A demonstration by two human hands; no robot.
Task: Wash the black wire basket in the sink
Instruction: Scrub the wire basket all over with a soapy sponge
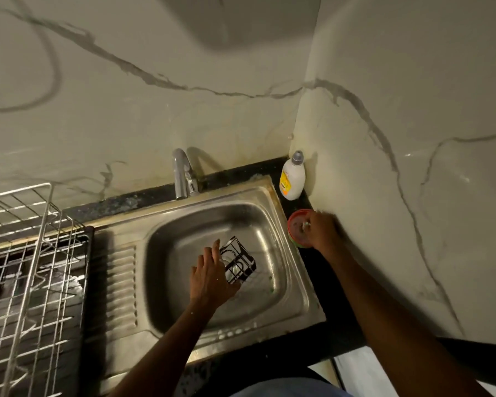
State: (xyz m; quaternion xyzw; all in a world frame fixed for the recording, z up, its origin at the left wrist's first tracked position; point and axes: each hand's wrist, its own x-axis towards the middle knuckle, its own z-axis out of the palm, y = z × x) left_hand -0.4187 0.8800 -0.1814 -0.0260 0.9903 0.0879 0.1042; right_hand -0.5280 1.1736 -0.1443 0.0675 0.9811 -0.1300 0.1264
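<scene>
The black wire basket (pixel 241 260) lies tilted in the bowl of the steel sink (pixel 292 270), over the drain. My left hand (pixel 209 272) holds it by its left side, fingers stretched up along the wires and thumb under its lower edge. My right hand (pixel 322 229) reaches to the counter at the sink's right. Its curled fingers pinch a small pale scrubber (pixel 305 224) over a round red tub (pixel 295 227). The hand hides much of the tub.
The chrome tap (pixel 184 174) stands behind the bowl, with no water running. A white dish-soap bottle (pixel 293 177) is in the back right corner. A metal wire dish rack (pixel 32 267) fills the left side. Marble walls close in behind and on the right.
</scene>
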